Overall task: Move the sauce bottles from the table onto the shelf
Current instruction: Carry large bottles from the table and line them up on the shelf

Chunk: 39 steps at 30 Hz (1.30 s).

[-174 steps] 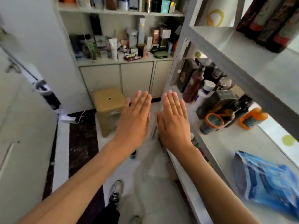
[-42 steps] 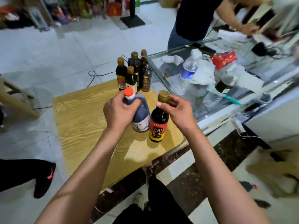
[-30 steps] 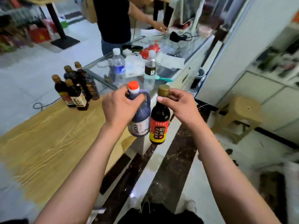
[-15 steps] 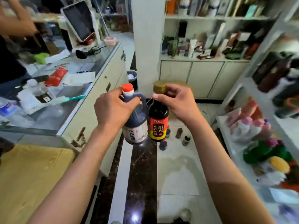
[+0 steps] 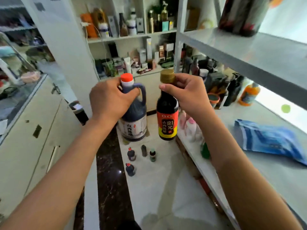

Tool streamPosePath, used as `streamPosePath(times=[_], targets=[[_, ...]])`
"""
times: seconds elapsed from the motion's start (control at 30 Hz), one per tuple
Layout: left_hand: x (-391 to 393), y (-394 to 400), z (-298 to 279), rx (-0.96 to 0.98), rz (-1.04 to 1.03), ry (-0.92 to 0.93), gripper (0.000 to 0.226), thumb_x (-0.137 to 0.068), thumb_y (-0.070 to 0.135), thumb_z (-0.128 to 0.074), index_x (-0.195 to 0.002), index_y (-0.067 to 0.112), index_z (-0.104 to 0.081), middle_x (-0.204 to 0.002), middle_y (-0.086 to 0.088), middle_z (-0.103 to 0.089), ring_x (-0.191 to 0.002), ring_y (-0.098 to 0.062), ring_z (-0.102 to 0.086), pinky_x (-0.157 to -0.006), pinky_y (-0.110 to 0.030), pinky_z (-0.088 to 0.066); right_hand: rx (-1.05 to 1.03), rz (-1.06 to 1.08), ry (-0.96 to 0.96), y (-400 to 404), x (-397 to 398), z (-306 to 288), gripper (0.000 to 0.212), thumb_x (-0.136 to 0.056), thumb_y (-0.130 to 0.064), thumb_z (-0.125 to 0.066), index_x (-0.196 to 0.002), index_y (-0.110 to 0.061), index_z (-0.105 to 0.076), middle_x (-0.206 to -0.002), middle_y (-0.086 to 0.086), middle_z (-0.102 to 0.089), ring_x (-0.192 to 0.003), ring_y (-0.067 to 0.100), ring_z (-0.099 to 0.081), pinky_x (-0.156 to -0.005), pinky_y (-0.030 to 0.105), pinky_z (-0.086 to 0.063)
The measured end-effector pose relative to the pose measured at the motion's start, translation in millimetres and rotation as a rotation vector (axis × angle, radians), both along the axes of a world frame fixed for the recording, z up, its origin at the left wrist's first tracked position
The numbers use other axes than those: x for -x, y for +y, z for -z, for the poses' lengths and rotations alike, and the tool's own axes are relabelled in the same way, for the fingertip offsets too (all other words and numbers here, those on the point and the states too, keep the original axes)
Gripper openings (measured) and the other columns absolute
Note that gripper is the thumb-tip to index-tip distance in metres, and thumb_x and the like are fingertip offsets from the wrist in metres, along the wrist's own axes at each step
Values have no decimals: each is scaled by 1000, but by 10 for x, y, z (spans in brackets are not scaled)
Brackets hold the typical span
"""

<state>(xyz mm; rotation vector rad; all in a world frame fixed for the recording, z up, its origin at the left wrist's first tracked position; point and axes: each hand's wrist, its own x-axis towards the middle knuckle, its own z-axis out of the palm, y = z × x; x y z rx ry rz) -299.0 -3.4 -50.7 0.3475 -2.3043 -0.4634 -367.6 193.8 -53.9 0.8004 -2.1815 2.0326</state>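
Note:
My left hand [image 5: 111, 99] grips the neck and handle of a dark jug bottle [image 5: 134, 120] with an orange-red cap and a white label. My right hand [image 5: 187, 93] holds a dark sauce bottle [image 5: 167, 120] by its neck, just under the gold cap; its label is red and yellow. Both bottles hang upright in the air, side by side, above the floor. The white shelf [image 5: 272, 166] runs along my right, its board at about the height of the bottles' bases. The table is out of view.
A blue pouch [image 5: 269, 140] lies on the shelf board, and dark bottles and an orange container [image 5: 248, 94] stand at its far end. An upper shelf board [image 5: 249, 52] overhangs. Several small bottles [image 5: 132, 155] stand on the floor. A white counter [image 5: 33, 127] is at left.
I have turned further right with both bottles held up. The counter has slid to the left edge, and the white shelf with the blue pouch has come into view on my right.

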Motion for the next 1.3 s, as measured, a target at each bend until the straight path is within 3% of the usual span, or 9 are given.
streamPosePath(times=[0.13,0.3,0.47,0.53,0.7,0.9,1.0,1.17,1.3], targets=[[441,325,-101,-22,63,-9,32,-74,55,-68,-82,24,-71,-64,7,-53,-61,-15,-49,-49,-26,-28,-6,102,51,275,263,-157,20,-85,-16,-78,-103,-9,-75,-93,0,-78,-90,11,-74,-88,34,-60],[1070,602,-282,-55,157,-5,35,-71,58,-68,-79,25,-68,-65,5,-61,-66,-21,-59,-57,-32,-46,29,206,84,448,685,-402,20,-85,-22,-79,-103,-15,-77,-91,-5,-78,-89,11,-75,-87,41,-60],[1721,727,-638,-103,235,73,36,-74,56,-68,-91,24,-71,-71,6,-59,-71,-19,-61,-63,-32,-48,-13,322,180,556,1166,-742,20,-85,-24,-79,-101,-12,-77,-88,-5,-78,-84,7,-74,-83,33,-61],[2075,723,-764,-116,277,92,31,-75,53,-67,-88,25,-69,-72,5,-59,-72,-19,-60,-65,-32,-47,-44,387,226,570,1423,-856,11,-84,-25,-79,-91,-16,-76,-82,-7,-76,-79,4,-73,-79,28,-61],[2992,701,-1078,-84,341,184,37,-75,58,-61,-92,25,-64,-76,5,-60,-73,-18,-56,-65,-29,-38,-141,578,304,567,2136,-1206,19,-82,-39,-78,-90,-21,-77,-80,-10,-76,-78,4,-72,-80,38,-61],[4181,717,-1518,-94,455,214,50,-74,57,-62,-109,22,-60,-93,-2,-62,-84,-22,-54,-72,-31,-39,-232,755,311,593,3058,-1734,19,-83,-43,-76,-76,-25,-74,-57,-23,-65,-57,-2,-65,-56,23,-50],[4832,783,-1652,-57,521,190,58,-77,57,-61,-121,21,-52,-109,-8,-66,-98,-31,-60,-78,-34,-42,-298,882,337,582,3599,-1814,20,-84,-46,-73,-77,-27,-71,-55,-25,-59,-59,-4,-62,-56,13,-42],[5716,968,-1663,39,594,232,55,-86,58,-52,-126,21,-49,-104,-11,-67,-94,-35,-63,-75,-34,-41,-314,1073,297,621,4298,-1764,33,-83,-52,-69,-86,-19,-75,-77,-8,-72,-76,12,-69,-74,42,-58],[6382,1137,-1566,-18,701,237,50,-91,58,-45,-127,23,-44,-85,-2,-62,-78,-27,-64,-74,-35,-53,-312,1155,274,728,4685,-1709,28,-86,-46,-70,-86,-18,-75,-78,-6,-73,-76,14,-69,-73,38,-57]])
